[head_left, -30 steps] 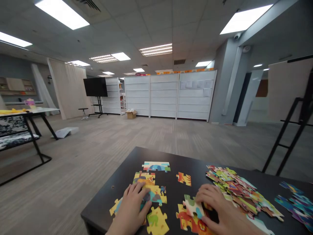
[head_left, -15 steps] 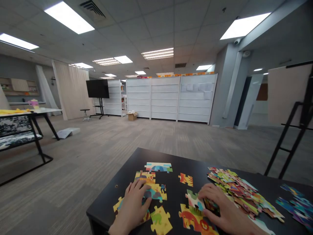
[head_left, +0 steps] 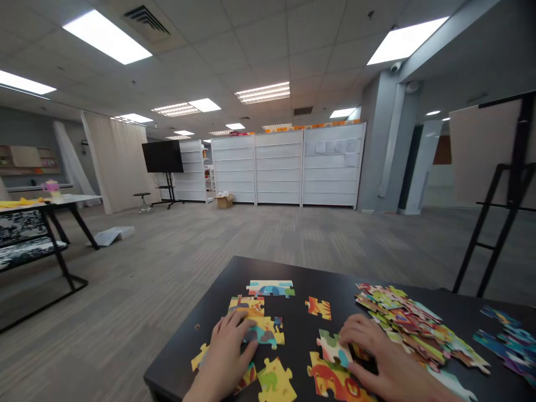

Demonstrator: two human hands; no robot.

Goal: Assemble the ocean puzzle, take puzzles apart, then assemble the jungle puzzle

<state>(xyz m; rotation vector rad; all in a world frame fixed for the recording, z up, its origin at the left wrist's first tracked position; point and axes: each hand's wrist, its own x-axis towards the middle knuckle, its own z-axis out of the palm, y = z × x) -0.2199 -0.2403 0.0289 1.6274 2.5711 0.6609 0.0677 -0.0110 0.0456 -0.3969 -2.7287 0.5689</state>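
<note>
My left hand [head_left: 226, 354] lies palm down at the left with its fingers stretched out. Its fingertips rest on a joined group of yellow and blue puzzle pieces [head_left: 268, 332]; other pieces are partly hidden under the palm. My right hand [head_left: 371, 352] pinches the right edge of a green and white puzzle piece [head_left: 330, 345] between thumb and fingers. That piece lies just above an orange lion section [head_left: 329, 379], and whether the two are joined I cannot tell. A yellow piece with a green animal [head_left: 276, 381] sits between my hands.
On the black table [head_left: 234, 273], a heap of mixed pieces [head_left: 414, 324] spreads beside my right hand. Blue and purple pieces [head_left: 511, 343] lie at the far right. Beyond my hands are a loose orange piece [head_left: 318, 307] and a joined strip [head_left: 271, 287]. A black easel [head_left: 498, 223] stands at right.
The view has shifted slightly. My right hand and the green and white piece stay almost in place, and my left hand rests as before.
</note>
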